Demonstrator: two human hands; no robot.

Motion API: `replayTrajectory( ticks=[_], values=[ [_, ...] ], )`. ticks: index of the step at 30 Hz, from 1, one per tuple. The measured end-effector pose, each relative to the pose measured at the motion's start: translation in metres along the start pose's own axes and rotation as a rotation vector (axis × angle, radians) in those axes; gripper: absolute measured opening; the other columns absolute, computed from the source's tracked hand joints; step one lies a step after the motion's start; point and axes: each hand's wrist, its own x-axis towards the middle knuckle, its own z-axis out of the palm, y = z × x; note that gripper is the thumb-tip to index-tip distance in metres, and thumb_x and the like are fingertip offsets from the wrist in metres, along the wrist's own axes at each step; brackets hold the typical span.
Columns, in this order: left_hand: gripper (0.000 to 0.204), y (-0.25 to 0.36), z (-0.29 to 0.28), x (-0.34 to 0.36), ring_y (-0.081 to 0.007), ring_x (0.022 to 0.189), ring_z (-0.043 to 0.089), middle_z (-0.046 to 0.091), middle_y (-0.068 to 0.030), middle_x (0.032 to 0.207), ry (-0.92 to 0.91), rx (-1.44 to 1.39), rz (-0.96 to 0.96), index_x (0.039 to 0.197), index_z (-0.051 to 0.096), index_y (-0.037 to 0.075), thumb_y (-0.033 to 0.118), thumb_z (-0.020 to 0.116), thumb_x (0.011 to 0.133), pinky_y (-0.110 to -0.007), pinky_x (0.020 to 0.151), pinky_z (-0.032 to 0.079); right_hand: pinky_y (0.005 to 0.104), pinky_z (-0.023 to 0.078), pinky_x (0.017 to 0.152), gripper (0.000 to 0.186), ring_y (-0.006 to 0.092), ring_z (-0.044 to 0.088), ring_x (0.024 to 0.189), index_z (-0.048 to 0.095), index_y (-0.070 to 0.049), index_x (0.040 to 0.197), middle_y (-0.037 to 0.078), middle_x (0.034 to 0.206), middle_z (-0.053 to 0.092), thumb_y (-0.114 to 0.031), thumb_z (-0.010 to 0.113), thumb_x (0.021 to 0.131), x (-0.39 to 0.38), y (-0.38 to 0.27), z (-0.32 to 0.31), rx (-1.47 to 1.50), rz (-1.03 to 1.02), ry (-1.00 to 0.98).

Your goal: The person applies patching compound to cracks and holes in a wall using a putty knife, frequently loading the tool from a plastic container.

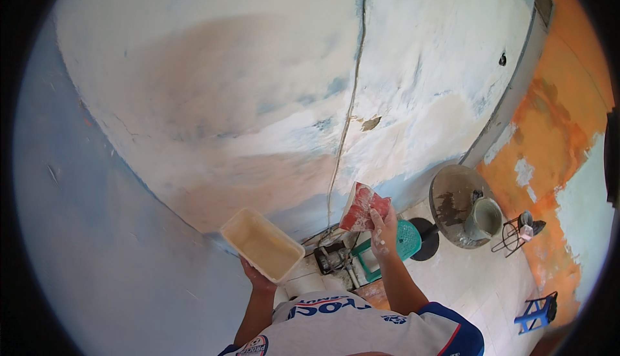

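Observation:
My left hand (259, 276) cups a cream rectangular plastic tub (235, 228) from beneath. The tub is tilted, and its pale inside faces up; I cannot tell how much is in it. In my right hand (383, 230) is a red putty scraper (363, 210), broad and flat, smeared with white paste. White smears also mark my right fingers and wrist. Both hands are apart, in front of a patchy white and blue wall (239, 97), and the scraper appears close to it without clear contact.
A cable (354, 91) runs down the wall, beside a small chipped spot (371, 123). At right stands a round table (445, 185) bearing a grey bucket (484, 219). Below lie a teal plastic item (407, 238) and dark equipment (330, 257). A blue stool (535, 316) is lower right.

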Motion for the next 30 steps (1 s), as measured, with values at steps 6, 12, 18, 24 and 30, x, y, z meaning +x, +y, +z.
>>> replayTrajectory(
  ticks=[6,12,18,24,30],
  values=[
    [0.063,-0.064,0.045,0.010,-0.0302,0.131,0.056,0.057,-0.0070,0.146,-0.014,0.011,0.055,0.151,0.045,0.013,0.055,0.043,0.105,-0.049,0.111,0.047,0.0293,0.051,0.095,0.036,0.0138,0.062,0.109,0.051,0.004,0.134,0.008,0.119,0.064,-0.002,0.060,0.100,0.019,-0.064,-0.041,-0.061,-0.066,-0.107],
    [0.073,-0.117,0.053,0.031,-0.0324,0.133,0.054,0.053,-0.0072,0.150,-0.064,0.274,0.194,0.155,0.040,0.016,0.064,0.045,0.101,-0.053,0.112,0.044,0.0291,0.049,0.096,0.034,0.0138,0.061,0.106,0.051,0.002,0.132,0.009,0.120,0.064,-0.001,0.061,0.099,0.027,-0.134,-0.054,0.037,-0.182,-0.147],
    [0.073,-0.155,0.065,0.022,-0.0329,0.133,0.054,0.053,-0.0078,0.150,-0.133,0.307,0.180,0.155,0.040,0.015,0.064,0.045,0.101,-0.053,0.112,0.045,0.0332,0.051,0.097,0.041,0.0190,0.063,0.109,0.045,0.005,0.135,0.017,0.119,0.064,0.006,0.060,0.097,-0.005,-0.167,-0.067,-0.064,-0.352,-0.460],
    [0.074,-0.181,0.063,-0.001,-0.0334,0.132,0.054,0.053,-0.0085,0.150,-0.152,0.316,0.133,0.155,0.040,0.014,0.064,0.046,0.101,-0.053,0.111,0.045,0.0297,0.059,0.078,0.028,0.0266,0.076,0.096,0.061,0.000,0.118,0.020,0.108,0.074,0.012,0.062,0.092,-0.025,-0.180,-0.059,-0.350,-0.551,-0.836],
    [0.075,-0.190,0.065,-0.013,-0.0339,0.132,0.055,0.053,-0.0091,0.149,-0.180,0.324,0.083,0.155,0.040,0.014,0.065,0.046,0.101,-0.053,0.111,0.046,0.0319,0.056,0.061,0.034,0.0293,0.074,0.076,0.065,-0.002,0.112,0.016,0.097,0.075,0.015,0.062,0.083,-0.032,-0.163,-0.068,-0.536,-0.433,-0.903]
  ],
)
